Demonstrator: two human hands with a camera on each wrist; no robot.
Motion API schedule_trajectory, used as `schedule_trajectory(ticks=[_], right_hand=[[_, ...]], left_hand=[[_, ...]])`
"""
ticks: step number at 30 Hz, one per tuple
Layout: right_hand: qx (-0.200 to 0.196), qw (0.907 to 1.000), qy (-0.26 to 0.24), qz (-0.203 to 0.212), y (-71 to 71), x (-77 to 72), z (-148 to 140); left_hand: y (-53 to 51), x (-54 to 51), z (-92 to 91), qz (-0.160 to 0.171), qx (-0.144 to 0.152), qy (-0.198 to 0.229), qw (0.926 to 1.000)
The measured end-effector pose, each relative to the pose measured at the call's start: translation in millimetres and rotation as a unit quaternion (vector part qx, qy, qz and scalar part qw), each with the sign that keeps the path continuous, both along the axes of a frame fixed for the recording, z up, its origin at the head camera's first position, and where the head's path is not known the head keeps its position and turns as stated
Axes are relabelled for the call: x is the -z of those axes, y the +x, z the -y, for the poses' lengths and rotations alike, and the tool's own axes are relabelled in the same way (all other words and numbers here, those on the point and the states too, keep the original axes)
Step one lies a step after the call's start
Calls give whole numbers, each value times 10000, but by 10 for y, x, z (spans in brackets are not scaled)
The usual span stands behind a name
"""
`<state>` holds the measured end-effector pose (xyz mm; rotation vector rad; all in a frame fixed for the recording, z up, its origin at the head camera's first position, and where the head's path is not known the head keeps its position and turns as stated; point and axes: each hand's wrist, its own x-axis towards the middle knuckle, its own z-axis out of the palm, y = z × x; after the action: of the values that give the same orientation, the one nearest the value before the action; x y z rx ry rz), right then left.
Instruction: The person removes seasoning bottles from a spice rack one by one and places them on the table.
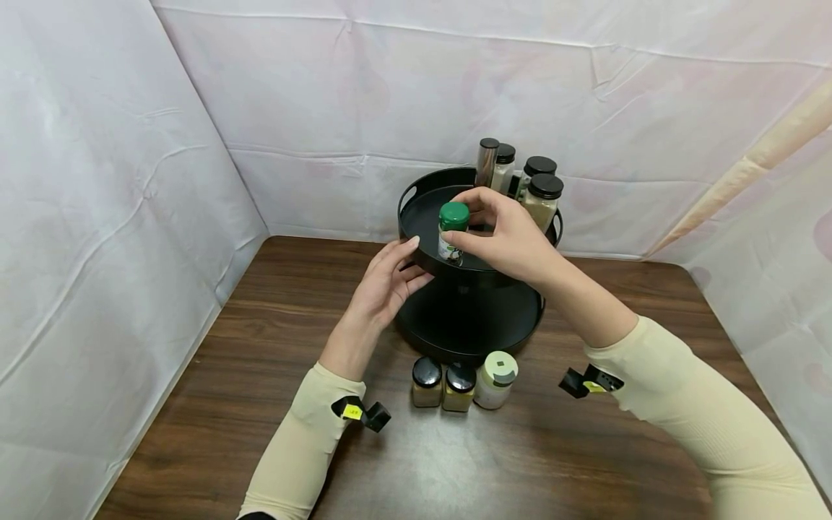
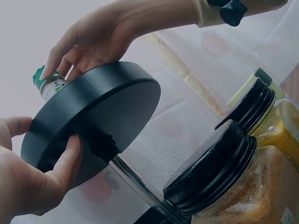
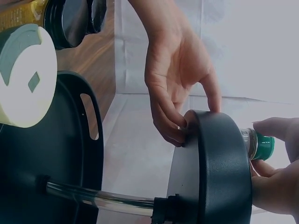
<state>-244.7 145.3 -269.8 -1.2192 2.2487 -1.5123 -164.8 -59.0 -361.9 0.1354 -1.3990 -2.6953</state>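
From the head view, I see the right hand (image 1: 510,235) pinching a green-capped jar (image 1: 453,219) at the front of the black upper tray (image 1: 424,208), which the left hand (image 1: 383,285) grips. From the left wrist, its fingers (image 2: 70,156) reach underneath. From the right wrist, the jar's base is hidden; I can't tell if it touches.

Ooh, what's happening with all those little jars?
Someone's right hand holds a green-capped jar at the upper tray of a black two-tier stand, while their left hand grips that tray's edge. Black-lidded jars stand farther back on the tray. Three more seasoning jars stand on the wooden table, in front of the lower tray.
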Motion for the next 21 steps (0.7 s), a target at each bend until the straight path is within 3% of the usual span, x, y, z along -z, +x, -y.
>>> schedule_trajectory(ticks=[21], right_hand=[[-44, 9999, -85, -42, 37, 0, 13]], left_hand=[[8, -9, 13, 2, -37, -18, 10000]])
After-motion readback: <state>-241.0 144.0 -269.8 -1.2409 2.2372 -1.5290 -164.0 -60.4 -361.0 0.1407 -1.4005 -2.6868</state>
